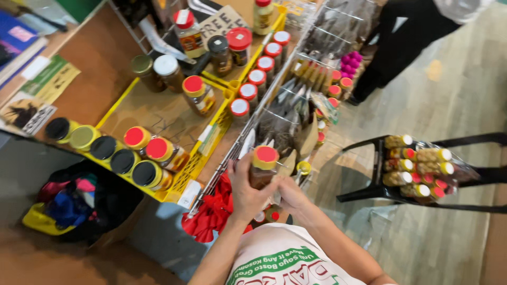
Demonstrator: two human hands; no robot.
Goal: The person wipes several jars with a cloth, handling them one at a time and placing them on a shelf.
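**Both hands on a red-lidded jar at the stall edge**

Low in the middle of the frame, the left hand (247,192) wraps round a brown jar with a red lid (263,166), its grip closed about the jar's side with the fingers curled over the glass. The right hand (291,196) sits just beside and below the jar, at its lower right; its fingers are bent, but whether it has hold of the jar or only rests near it cannot be told from this angle. The jar stands upright, held above the near edge of the wire rack (296,84), which runs diagonally from lower centre to the upper right and holds dark packets.

Left of the rack, a yellow tray (174,192) on the table (95,63) carries more jars: a row with black and red lids along its lower left edge, and a line of small red-and-white-capped bottles (257,79) along its right rim. A red cloth (211,214) hangs below the tray, beside the left wrist. At right, a black chair (369,184) bears a clear pack of yellow bottles (420,169). In the upper right, another person in dark clothing (401,37) stands on the floor.
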